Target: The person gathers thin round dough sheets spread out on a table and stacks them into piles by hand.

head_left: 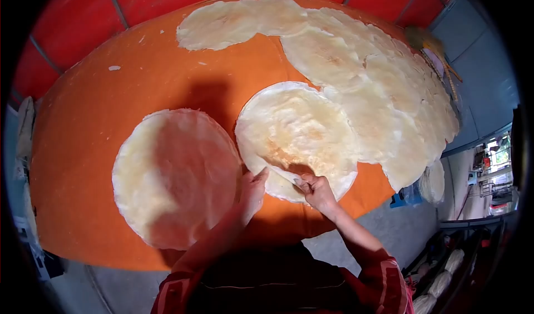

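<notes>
Two round, pale, thin sheets of flatbread lie side by side on an orange cloth. My left hand (254, 190) is closed at the lower left edge of the middle round stack (300, 122), pinching a lifted edge of its top sheet. At the near side of the same stack, my right hand (316, 191) pinches another part of that edge. Between the hands the edge is raised and folded back a little. The left round stack (178, 175) lies flat beside my left forearm, partly in shadow.
Many overlapping sheets (384, 102) spread over the back and right of the orange cloth (83, 147). Red padded panels (161, 2) border the far side. A blue-grey wall and a bundle (428, 41) stand at the right, with long dark trays (445, 264) at the lower right.
</notes>
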{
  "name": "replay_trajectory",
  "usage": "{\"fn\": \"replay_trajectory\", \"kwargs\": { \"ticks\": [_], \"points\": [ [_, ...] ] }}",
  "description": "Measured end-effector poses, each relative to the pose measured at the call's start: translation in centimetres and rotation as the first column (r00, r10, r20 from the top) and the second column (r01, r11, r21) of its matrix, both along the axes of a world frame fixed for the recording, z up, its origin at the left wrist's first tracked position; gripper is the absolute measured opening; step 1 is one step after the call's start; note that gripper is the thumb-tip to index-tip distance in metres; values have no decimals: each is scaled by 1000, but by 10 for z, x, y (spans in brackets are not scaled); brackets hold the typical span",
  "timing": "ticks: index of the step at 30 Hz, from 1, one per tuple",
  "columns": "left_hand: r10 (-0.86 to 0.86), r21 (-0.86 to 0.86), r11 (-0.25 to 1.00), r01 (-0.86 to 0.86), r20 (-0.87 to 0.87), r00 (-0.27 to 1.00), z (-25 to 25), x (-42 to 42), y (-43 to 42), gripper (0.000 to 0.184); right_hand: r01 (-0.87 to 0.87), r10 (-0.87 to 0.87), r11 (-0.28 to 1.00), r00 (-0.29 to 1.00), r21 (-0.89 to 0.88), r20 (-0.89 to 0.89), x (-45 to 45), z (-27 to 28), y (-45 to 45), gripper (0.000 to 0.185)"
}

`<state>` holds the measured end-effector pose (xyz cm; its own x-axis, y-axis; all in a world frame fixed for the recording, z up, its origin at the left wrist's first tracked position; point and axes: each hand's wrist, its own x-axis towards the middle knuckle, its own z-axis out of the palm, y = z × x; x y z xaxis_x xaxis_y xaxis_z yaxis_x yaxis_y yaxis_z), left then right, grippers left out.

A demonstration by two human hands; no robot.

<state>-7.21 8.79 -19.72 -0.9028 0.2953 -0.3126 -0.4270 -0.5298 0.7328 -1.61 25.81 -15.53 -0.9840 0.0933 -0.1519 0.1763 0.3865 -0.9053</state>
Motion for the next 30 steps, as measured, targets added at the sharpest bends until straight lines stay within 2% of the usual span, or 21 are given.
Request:
{"fn": "replay_trajectory", "kwargs": {
  "ticks": [1, 3, 4, 5, 6, 9, 10, 11, 12, 13, 14, 15, 17, 18, 20, 21, 23, 24, 25, 26, 30],
  "points": [
    [88, -2, 996, -88, 82, 993, 0, 5, 2, 29, -66, 62, 992, 997, 108, 34, -5, 4, 9, 11],
    [47, 67, 996, -62, 208, 977, -2, 20, 6, 23, -66, 55, 993, 992, 93, 116, -39, 19, 75, 16],
    [10, 116, 992, -44, 277, 961, -9, 27, 8, 21, -37, 7, 979, 989, 199, 147, -59, 61, 98, 21],
    [-32, 166, 986, -27, 340, 940, -15, 34, 11, 19, 24, 43, 896, 989, 444, -140, -74, 76, 137, 24],
    [-17, 94, 995, -20, 379, 925, -20, 42, 14, 18, 117, -2, 875, 971, 469, -237, -90, 102, 169, 20],
    [-35, 13, 999, 32, 409, 912, -15, 45, 14, 16, 276, -279, 959, 865, -69, -417, -130, 208, 241, 16],
    [-29, 10, 1000, 27, 403, 915, -9, 43, 13, 16, 270, -295, 955, 834, -121, -467, -136, 241, 254, 18],
    [-21, 5, 1000, 21, 404, 915, -7, 44, 12, 16, 282, -103, 919, 846, 275, -523, -137, 267, 257, 17],
    [-9, -79, 996, 47, 427, 904, -26, 44, 11, 15, 332, 74, 728, 832, 600, -550, -139, 294, 261, 16],
    [-1, -93, 995, 43, 408, 913, -25, 44, 10, 14, 452, 285, 262, 808, 853, -515, -134, 316, 218, 14],
    [6, -106, 994, 39, 391, 920, -22, 46, 11, 14, 535, 319, 255, 739, 805, -593, -140, 316, 204, 13],
    [13, -123, 992, 37, 378, 926, -22, 49, 9, 14, 497, 297, 367, 738, 786, -605, -134, 312, 182, 16],
    [-44, -42, 997, 61, 335, 941, -30, 47, 5, 17, 392, 130, 343, 880, 854, -456, -117, 290, 129, 20],
    [-49, -16, 998, 57, 314, 948, -37, 47, 4, 17, 354, 307, 208, 861, 912, -405, -122, 254, 140, 26],
    [-31, 37, 999, 22, 273, 961, -33, 45, 1, 21, 53, 171, 164, 982, 985, -82, -95, 198, 84, 46],
    [-5, 64, 998, -12, 255, 967, -18, 40, 0, 23, -13, 369, 415, 916, 910, -155, -80, 157, 76, 42],
    [5, 95, 995, -28, 230, 973, -14, 39, -4, 29, -115, 334, 591, 936, 798, -112, -53, 70, 35, 36],
    [-17, 101, 995, -6, 220, 975, -20, 37, -6, 32, -220, 568, 324, 823, 920, -4, -42, 18, 26, 39],
    [-42, 104, 994, 20, 210, 977, -25, 37, -8, 34, -320, 488, 736, 862, 596, -140, -28, -3, 14, 42],
    [-46, 45, 998, 37, 209, 977, -28, 37, -7, 30, -246, 611, 487, 782, 838, -126, -22, 0, 0, 44],
    [-26, 20, 1000, 21, 282, 959, -18, 36, -6, 32, -79, 478, 556, 844, 827, -241, 4, -7, -22, 47]
  ]
}}
